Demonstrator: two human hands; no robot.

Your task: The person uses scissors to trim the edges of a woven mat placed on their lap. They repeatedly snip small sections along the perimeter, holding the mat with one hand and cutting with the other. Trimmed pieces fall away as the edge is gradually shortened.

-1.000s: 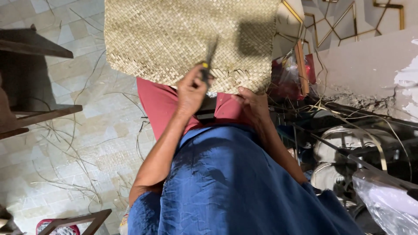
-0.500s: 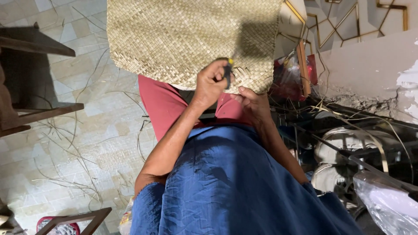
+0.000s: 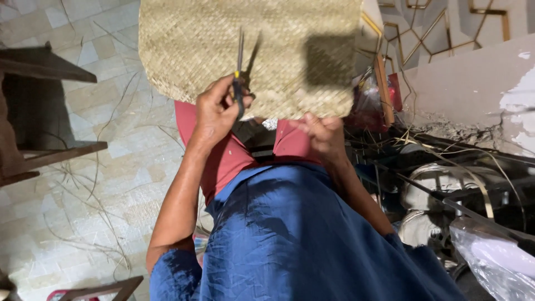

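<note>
A woven straw mat (image 3: 223,44) lies across my lap, over red trousers (image 3: 223,161). My left hand (image 3: 214,114) grips dark-handled scissors (image 3: 239,72) with the blades pointing up over the mat's lower part; they cast a shadow on the weave. My right hand (image 3: 323,136) pinches the mat's near edge, at its lower right. A dark square patch (image 3: 329,61) shows on the mat above the right hand. My blue shirt (image 3: 301,239) fills the lower middle of the view.
The pale tiled floor (image 3: 83,184) at left is strewn with loose straw strands. Dark wooden furniture (image 3: 39,111) stands at far left. At right are tangled wires, metal hoops (image 3: 440,184), a clear plastic bag (image 3: 496,262) and a rough wall (image 3: 468,89).
My left hand has shifted left along the mat's edge and turned the scissors so the blades stand upright. The right hand has stayed on the mat's edge.
</note>
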